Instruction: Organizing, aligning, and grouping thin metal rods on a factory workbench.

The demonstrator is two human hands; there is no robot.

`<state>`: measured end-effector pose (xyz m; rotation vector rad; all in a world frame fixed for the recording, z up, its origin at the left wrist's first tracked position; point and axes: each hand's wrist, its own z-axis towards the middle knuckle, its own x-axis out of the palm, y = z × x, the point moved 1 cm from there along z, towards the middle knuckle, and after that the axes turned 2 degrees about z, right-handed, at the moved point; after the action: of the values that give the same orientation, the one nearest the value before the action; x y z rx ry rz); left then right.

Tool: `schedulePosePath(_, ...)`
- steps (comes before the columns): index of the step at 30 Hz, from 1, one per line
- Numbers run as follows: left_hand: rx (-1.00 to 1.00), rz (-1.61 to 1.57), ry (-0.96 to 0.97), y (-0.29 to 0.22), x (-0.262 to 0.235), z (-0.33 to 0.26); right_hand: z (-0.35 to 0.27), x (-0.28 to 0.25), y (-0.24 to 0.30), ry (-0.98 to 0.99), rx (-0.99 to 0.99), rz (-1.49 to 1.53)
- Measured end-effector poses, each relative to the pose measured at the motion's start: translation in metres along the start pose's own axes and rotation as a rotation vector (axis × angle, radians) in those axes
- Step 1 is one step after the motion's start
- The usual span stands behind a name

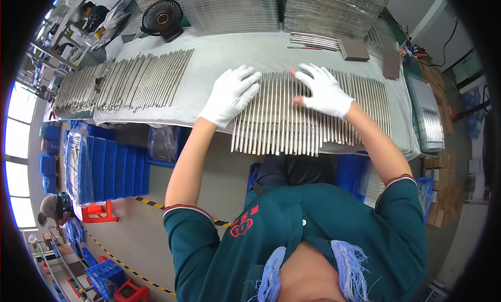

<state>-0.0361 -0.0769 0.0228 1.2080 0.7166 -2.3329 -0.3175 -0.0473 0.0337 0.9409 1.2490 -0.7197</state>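
Note:
A wide row of slim, shiny metal rods (282,114) lies side by side on the white-covered table, with the near ends jutting past its front edge. My left hand (231,96), in a white glove, rests at the row's left side, its fingers stretched out and touching the outer rods. Over the middle of the row lies my right hand (324,90), also gloved, with fingers spread. Its thumb and index fingertips stick out bare from the glove. Neither hand is closed around a rod. Farther left lies a second group of metal rods (141,80).
At the back stand a black fan (162,19) and stacks of clear plastic trays (229,9). A few loose rods (315,40) lie near a grey-brown block (354,50). Blue crates (117,166) are stacked below left. Another person (55,207) is far off at left.

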Motion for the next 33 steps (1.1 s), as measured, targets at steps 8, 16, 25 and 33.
schedulePosePath(8,-0.047,0.136,0.299,-0.023,-0.033,-0.066,-0.097,-0.010,0.038,0.093,-0.082,-0.102)
schedulePosePath(16,0.344,0.014,0.127,-0.063,0.027,-0.011,-0.090,0.023,0.049,-0.181,-0.007,-0.045)
schedulePosePath(25,0.312,-0.295,-0.173,-0.097,0.030,0.017,-0.065,-0.020,0.046,-0.207,-0.245,0.363)
schedulePosePath(33,-0.418,-1.122,-0.241,-0.047,-0.007,0.129,0.069,-0.048,-0.020,-0.219,-0.210,1.044)
